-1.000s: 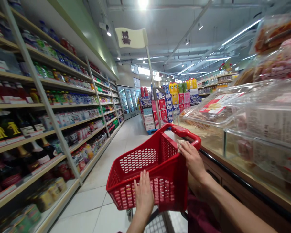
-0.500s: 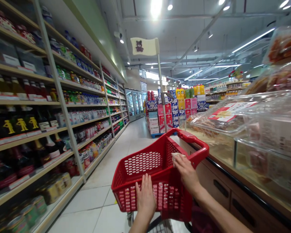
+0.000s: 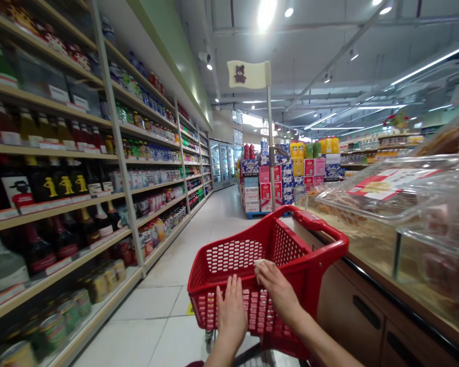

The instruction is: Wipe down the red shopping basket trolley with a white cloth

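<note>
A red plastic shopping cart basket (image 3: 237, 255) with slotted walls stands before me, turned sideways. Against its near side lies my left hand (image 3: 231, 313), flat, fingers stretched out and pointing up at the rim. My right hand (image 3: 277, 285) is over the near rim, its fingers bent around a small white wad that looks like a tissue or cloth (image 3: 258, 263). Most of the wad is hidden by the fingers. The cart's red handle (image 3: 309, 221) rises at the right. Behind it stands a pole (image 3: 270, 137) with a cream bear flag (image 3: 248, 74).
Shelves (image 3: 124, 196) of bottles and cans line the left side. Clear plastic food boxes (image 3: 382, 188) sit on a counter (image 3: 352, 306) close at the right. Stacked cartons (image 3: 279, 183) stand farther along the tiled floor (image 3: 164, 311), with glass-door fridges (image 3: 222, 160) behind.
My right hand has moved left along the near rim, away from the handle and closer to my left hand. The cart and surroundings have shifted right in view. My left hand has hardly moved.
</note>
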Motion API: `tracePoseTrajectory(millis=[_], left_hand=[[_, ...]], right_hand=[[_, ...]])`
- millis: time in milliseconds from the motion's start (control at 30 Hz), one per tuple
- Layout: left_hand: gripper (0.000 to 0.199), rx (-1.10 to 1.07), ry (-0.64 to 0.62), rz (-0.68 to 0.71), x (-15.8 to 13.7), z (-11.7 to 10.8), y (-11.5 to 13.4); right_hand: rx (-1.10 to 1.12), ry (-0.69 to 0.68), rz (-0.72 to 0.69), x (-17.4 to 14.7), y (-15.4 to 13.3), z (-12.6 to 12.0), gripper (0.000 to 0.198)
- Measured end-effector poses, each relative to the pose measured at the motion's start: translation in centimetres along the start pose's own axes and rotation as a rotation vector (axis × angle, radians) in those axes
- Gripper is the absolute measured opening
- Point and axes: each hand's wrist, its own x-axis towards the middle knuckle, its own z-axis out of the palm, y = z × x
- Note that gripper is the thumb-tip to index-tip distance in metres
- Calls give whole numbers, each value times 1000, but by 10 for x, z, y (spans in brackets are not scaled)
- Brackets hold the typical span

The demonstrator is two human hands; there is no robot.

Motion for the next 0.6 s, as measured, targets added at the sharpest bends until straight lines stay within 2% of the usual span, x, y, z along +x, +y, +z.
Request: tracePoseTrajectory(millis=[100,200,400,500,600], left_hand=[[69,19,-7,-90,-1,1,-17],[70,36,-6,-92,-4,3,-24],[67,14,-20,-68,-8,2,-33],[69,40,-14,-132,-9,2,-42],[70,33,-18,-140,-12,5,-48]], right_hand=[[-25,56,74,0,10,-4,44],[-66,120,147,-1,18,-7,47],[66,-18,-40,4,-24,22,43],[44,23,17,3,-10,13,45],[16,98,100,1,2,7,48]])
